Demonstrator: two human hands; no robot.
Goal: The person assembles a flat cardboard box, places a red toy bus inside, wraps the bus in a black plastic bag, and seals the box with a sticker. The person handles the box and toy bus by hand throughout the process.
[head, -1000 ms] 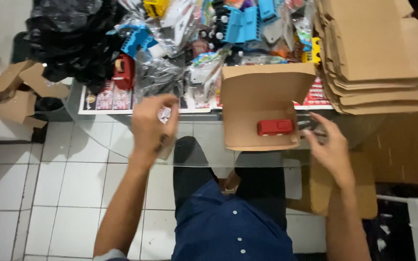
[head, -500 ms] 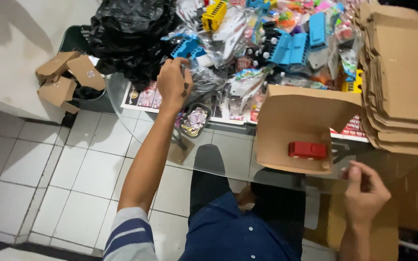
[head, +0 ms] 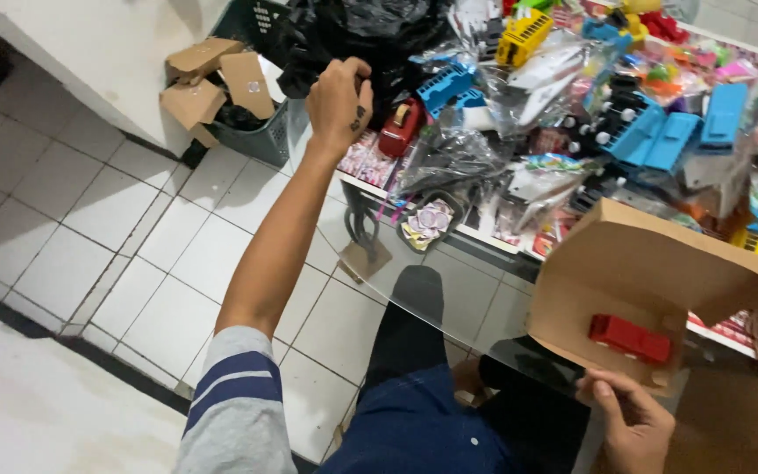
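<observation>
- Left hand (head: 338,98), fingers curled shut, hovers just left of a red toy car (head: 399,129) among bagged toys.
- Right hand (head: 633,423) pinches the open cardboard box (head: 633,272); a red toy truck (head: 630,338) lies crosswise just above its fingers.

White square floor tiles (head: 89,228) with grey grout cover the room. A pale counter (head: 125,53) runs along the upper left, a dark plastic basket (head: 261,140) of brown cardboard scraps (head: 212,75) at its foot. A glass-topped table (head: 449,290) on a dark frame stands over the tiles; lighting is even and indoor
</observation>
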